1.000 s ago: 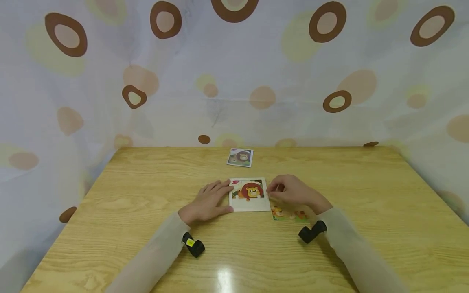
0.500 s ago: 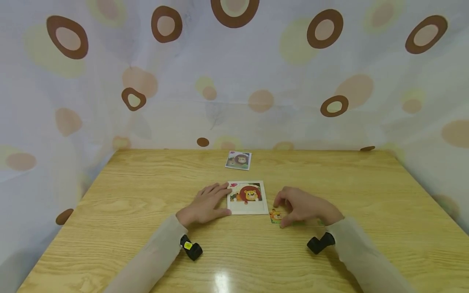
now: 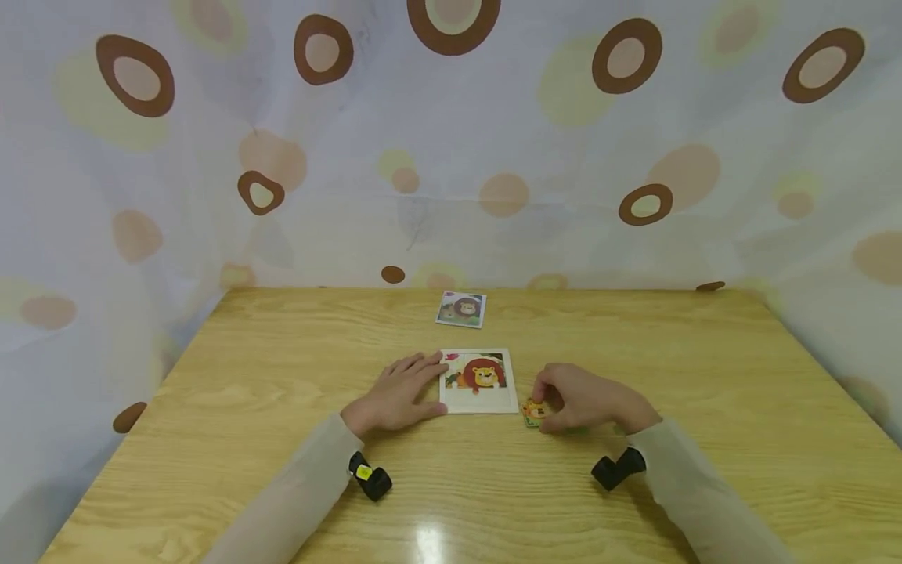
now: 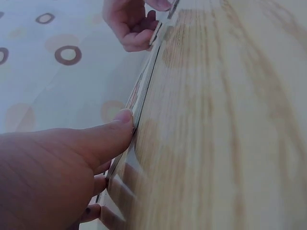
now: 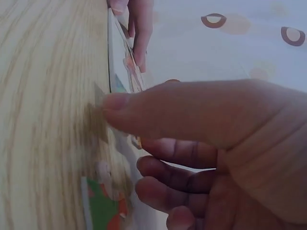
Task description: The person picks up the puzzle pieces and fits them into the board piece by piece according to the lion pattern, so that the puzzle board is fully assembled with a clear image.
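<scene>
On the table [image 3: 493, 478] lies a white-framed lion puzzle [image 3: 479, 382] (reddish mane).

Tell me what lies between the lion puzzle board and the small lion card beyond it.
Only bare tabletop lies between the puzzle board and the card, in the head view.

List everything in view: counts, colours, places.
Square lion-puzzle tray: one, white, mid-table.
Square lion picture card: one, multicoloured, behind tray.
Pinched puzzle piece: one, orange-green, beside tray.
Loose puzzle piece: at least one, green-orange, on table.
Wooden table: one, light brown, underneath.
Patterned sheet: one, white-brown, behind table.
Wrist cameras: two, black, on wrists.
Sleeves: two, beige, on arms.
Left grip: one, tray's left edge.
Right grip: one, on pinched piece.
</scene>
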{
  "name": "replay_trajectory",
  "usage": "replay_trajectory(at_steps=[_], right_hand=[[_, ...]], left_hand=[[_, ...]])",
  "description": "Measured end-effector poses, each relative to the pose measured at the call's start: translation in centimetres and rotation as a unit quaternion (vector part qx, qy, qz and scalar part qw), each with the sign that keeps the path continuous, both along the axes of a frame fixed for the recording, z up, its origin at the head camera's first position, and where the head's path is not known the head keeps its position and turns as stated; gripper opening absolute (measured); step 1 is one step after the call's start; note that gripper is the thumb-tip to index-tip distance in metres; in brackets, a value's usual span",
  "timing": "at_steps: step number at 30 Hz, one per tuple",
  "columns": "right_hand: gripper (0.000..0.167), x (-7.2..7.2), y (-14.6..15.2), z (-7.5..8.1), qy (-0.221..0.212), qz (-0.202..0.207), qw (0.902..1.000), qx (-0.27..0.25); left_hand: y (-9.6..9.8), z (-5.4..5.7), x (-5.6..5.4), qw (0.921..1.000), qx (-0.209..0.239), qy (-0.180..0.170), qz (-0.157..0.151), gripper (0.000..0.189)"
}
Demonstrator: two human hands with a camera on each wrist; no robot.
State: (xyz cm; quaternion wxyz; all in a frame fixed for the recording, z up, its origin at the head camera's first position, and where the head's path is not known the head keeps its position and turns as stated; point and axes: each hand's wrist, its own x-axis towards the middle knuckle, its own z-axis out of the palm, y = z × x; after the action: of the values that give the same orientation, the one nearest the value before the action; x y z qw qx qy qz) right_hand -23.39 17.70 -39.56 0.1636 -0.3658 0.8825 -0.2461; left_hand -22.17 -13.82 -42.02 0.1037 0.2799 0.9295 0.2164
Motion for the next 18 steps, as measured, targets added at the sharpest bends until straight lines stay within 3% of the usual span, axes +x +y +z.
replay_trajectory(at_steps=[5,12,18], right_hand=[[0.024,-0.2,-0.3,0.1,0.006,-0.013,0.9997,-0.017],[0.024,-0.6,-2.5,-0.7,0.060,-0.031,0.9975,-0.024],[0.026,-1.1,-5.1,-1.1,0.022,-0.050,0.9984,-0.015]], left_hand=[[0.2,-0.1,-0.1,1.0000,-0.001,0.002,0.002,0.065],[0.0,-0.2,0.0,1.0000,-0.002,0.000,0.004,0.065],[0.0,-0.2,0.0,1.0000,-0.008,0.005,0.002,0.067]])
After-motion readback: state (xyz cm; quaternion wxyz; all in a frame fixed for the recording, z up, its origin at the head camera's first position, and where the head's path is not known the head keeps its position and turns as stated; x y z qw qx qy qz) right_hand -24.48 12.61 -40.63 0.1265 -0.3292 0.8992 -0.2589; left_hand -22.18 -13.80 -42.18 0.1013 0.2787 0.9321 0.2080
